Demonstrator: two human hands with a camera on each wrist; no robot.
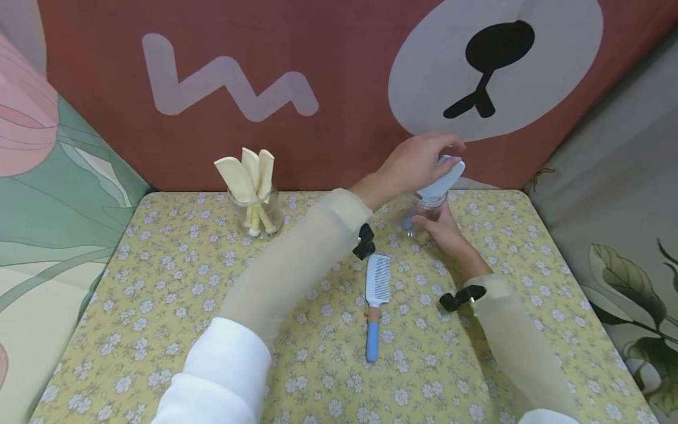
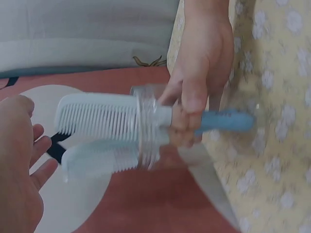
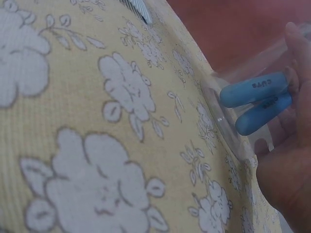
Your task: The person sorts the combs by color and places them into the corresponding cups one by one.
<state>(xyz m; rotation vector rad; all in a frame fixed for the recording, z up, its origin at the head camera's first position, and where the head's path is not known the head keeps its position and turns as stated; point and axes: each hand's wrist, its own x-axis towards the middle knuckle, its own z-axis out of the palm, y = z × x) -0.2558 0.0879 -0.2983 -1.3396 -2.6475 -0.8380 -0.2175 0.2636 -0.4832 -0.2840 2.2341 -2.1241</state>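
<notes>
Two pale-blue combs with blue handles stand handle-down in a clear jar at the table's back right. Low on the jar, my right hand grips it from the right, thumb and fingers curled round the wall. Above the rim, my left hand hovers beside the comb heads, its fingers loosely bent. The left wrist view shows a gap between those fingers and the combs. Another comb, with a blue handle and a brown collar, lies on the table between my forearms.
A second clear jar at the back left holds several cream-coloured, flat-headed tools with thin handles. The flowered yellow tablecloth reaches a reddish-brown printed backdrop at the rear. Printed cloth also hangs at both sides.
</notes>
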